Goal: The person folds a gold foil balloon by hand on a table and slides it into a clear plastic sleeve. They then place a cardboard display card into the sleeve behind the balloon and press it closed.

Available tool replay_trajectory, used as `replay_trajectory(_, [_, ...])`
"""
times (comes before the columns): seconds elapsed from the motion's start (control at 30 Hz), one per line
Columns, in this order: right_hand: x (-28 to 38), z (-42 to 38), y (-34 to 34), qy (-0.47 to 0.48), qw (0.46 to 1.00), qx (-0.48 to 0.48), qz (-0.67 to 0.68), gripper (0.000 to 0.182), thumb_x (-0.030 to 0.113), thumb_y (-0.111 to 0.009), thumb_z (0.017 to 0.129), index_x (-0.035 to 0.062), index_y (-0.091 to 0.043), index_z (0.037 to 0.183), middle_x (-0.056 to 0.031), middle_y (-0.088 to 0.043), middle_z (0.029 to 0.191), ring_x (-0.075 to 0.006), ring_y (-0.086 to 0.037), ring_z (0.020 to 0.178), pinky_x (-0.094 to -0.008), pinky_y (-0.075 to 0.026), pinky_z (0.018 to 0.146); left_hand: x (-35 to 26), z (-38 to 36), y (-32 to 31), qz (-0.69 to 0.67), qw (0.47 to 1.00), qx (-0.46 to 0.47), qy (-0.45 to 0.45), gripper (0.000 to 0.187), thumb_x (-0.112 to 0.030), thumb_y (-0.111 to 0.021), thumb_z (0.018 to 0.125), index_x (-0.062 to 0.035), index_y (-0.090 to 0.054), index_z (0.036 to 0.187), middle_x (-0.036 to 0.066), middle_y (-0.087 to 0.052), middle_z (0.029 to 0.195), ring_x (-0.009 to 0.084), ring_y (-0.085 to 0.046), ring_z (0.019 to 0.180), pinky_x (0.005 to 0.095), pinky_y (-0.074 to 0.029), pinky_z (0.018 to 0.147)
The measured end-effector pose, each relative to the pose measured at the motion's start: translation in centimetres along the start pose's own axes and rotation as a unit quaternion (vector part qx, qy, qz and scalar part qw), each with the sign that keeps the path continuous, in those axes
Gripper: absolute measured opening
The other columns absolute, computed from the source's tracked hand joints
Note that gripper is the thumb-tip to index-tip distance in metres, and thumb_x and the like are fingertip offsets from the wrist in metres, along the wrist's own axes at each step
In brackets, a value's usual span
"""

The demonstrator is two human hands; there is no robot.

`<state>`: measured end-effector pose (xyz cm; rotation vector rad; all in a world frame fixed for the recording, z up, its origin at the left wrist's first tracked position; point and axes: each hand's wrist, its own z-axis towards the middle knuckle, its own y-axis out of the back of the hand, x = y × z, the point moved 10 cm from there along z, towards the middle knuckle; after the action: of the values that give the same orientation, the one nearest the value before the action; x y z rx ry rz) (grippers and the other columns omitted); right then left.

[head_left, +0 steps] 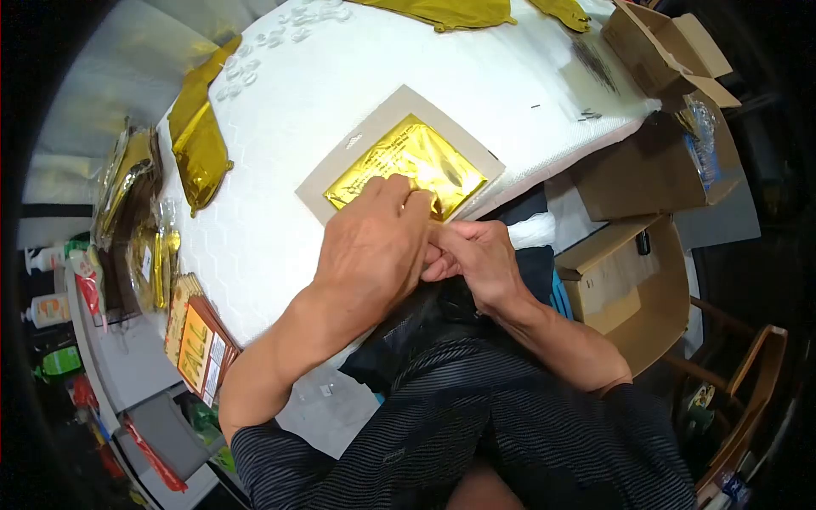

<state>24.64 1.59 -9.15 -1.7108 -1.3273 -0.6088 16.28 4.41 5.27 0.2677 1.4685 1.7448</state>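
Observation:
A folded gold foil balloon with small print on it lies on a grey card on the white-covered table. My left hand reaches over the foil's near edge, fingers bent and closed onto it, thumb hidden. Right beside it, my right hand is closed in a pinch, thumb and forefinger together at the near corner of the foil. What lies between those fingertips is too small and covered to make out. The two hands touch or nearly touch.
Flat gold foil balloons lie along the table's left and far edges, near small clear pieces. Packaged foil items and "FALL" cards stand at left. Open cardboard boxes and a wooden chair are at right.

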Motion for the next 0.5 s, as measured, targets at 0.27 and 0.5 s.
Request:
replay_trajectory(0.27, [0.0, 0.0, -0.1, 0.012, 1.0, 0.006, 0.024, 0.03, 0.022, -0.068, 0.099, -0.003, -0.074, 0.084, -0.0081, -0.07, 0.075, -0.0143, -0.068, 0.059, -0.0249, -0.055, 0.058, -0.5, -1.5, -0.6, 0.031, 0.998, 0.043, -0.016, 0.022, -0.006, -0.072, 0.08, 0.0018, -0.064, 0.099, 0.015, -0.06, 0.094, 0.0335, -0.062, 0.088, 0.0415, -0.054, 0.071])
replay_trajectory(0.5, [0.0, 0.0, 0.0, 0.024, 1.0, 0.007, 0.01, 0.03, 0.024, -0.069, 0.099, -0.0012, -0.074, 0.082, -0.0061, -0.07, 0.074, -0.0129, -0.068, 0.058, -0.0229, -0.053, 0.056, 0.6, -2.5, -0.6, -0.002, 0.998, 0.047, 0.043, 0.027, -0.002, -0.073, 0.085, -0.0001, -0.07, 0.112, 0.016, -0.069, 0.109, 0.0352, -0.068, 0.098, 0.0416, -0.058, 0.081])
